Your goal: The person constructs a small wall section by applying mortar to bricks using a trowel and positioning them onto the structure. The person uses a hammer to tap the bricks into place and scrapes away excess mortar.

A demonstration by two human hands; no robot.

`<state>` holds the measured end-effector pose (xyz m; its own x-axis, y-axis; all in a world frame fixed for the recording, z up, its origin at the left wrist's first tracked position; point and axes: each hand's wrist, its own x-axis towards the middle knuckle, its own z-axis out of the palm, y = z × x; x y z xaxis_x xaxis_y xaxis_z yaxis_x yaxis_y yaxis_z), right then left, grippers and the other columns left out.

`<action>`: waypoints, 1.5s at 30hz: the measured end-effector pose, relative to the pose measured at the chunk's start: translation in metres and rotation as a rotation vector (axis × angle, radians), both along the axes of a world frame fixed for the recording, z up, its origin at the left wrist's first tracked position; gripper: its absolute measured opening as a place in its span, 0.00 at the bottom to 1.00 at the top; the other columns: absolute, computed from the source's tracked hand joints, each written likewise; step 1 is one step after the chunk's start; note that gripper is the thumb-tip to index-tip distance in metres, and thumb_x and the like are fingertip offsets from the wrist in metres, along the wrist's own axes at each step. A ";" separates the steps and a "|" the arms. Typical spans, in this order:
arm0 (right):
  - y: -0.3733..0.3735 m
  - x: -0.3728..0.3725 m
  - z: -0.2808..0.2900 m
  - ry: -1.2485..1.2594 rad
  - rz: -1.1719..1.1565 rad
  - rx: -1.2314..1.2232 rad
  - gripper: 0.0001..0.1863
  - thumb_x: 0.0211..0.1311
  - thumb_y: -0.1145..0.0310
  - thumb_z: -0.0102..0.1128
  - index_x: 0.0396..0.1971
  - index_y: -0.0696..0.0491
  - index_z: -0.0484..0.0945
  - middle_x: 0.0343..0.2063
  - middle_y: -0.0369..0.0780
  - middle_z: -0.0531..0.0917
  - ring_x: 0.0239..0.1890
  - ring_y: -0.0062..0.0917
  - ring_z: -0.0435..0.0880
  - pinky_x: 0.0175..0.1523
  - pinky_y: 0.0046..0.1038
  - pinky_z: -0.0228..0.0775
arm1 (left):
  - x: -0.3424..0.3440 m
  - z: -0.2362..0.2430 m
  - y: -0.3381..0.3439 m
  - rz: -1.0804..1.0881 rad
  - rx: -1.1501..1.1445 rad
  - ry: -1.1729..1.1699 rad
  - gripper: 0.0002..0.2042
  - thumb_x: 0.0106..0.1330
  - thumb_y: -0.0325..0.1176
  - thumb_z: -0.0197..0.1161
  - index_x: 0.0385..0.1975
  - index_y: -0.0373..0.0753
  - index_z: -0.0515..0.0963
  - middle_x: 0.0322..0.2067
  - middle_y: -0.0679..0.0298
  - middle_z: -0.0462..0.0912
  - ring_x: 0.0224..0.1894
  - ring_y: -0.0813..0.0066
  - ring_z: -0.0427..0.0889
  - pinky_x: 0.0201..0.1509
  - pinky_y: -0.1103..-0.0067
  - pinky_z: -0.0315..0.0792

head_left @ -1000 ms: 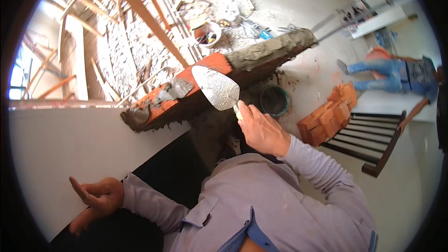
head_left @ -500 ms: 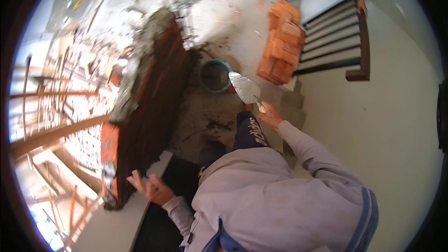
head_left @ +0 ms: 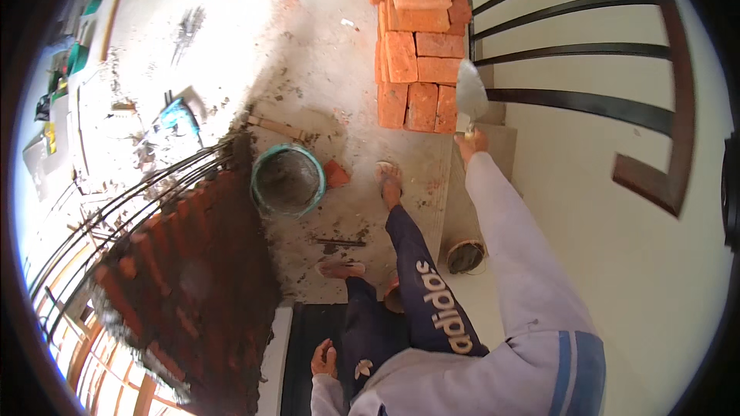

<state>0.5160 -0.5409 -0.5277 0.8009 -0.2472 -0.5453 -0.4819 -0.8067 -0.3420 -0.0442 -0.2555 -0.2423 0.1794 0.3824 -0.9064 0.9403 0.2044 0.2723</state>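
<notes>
My right hand grips the handle of a pointed trowel, arm stretched forward. Its metal blade points away from me, in front of the near edge of a stack of orange bricks. My left hand hangs low beside my left thigh, fingers loosely bent, with nothing visible in it. Ahead of my feet stands a teal bucket with grey mortar-like material in it. To my left rises a brick wall with mortar smeared over its face.
A black railing with a dark wooden handrail runs along the right. A small round container sits near my right leg. Dark thin rods pass over the wall. A blue power tool and a broken red piece lie on the floor.
The view has swung, bringing the bricks and bucket closer. My right hand has carried the trowel forward toward the bricks. My left hand has left the wall's end and dropped beside my thigh.
</notes>
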 end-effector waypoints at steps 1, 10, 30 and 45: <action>-0.014 0.012 -0.035 0.017 -0.012 -0.024 0.36 0.52 0.64 0.72 0.58 0.62 0.68 0.57 0.52 0.73 0.58 0.41 0.74 0.62 0.36 0.68 | 0.011 -0.015 -0.002 0.139 -0.027 -0.078 0.23 0.68 0.42 0.62 0.56 0.32 0.74 0.52 0.54 0.80 0.56 0.66 0.78 0.61 0.73 0.71; -0.014 0.020 -0.145 -0.246 -0.123 0.280 0.46 0.43 0.56 0.78 0.60 0.63 0.67 0.62 0.50 0.66 0.60 0.39 0.73 0.62 0.35 0.67 | 0.084 -0.062 -0.030 0.040 -0.199 0.181 0.22 0.67 0.39 0.62 0.57 0.33 0.73 0.54 0.56 0.78 0.57 0.66 0.77 0.61 0.72 0.70; 0.035 -0.093 0.263 0.643 0.064 1.108 0.40 0.42 0.61 0.72 0.56 0.63 0.70 0.44 0.44 0.82 0.43 0.30 0.84 0.49 0.28 0.76 | 0.306 -0.006 -0.070 0.475 -0.556 -0.628 0.49 0.54 0.46 0.74 0.71 0.34 0.49 0.66 0.51 0.63 0.69 0.61 0.62 0.70 0.66 0.60; 0.258 -0.236 0.503 0.494 0.871 1.191 0.17 0.66 0.62 0.59 0.42 0.62 0.79 0.41 0.47 0.83 0.37 0.29 0.86 0.45 0.28 0.81 | 0.026 0.342 0.165 -0.107 0.945 -0.540 0.43 0.29 0.39 0.83 0.52 0.33 0.75 0.45 0.57 0.77 0.45 0.65 0.80 0.50 0.71 0.77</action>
<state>0.2801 -0.2831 -0.0248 0.1503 0.9336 -0.3252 -0.2795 -0.2754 -0.9198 -0.0178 -0.0909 0.1001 0.5384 0.8413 -0.0473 0.6504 -0.3792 0.6581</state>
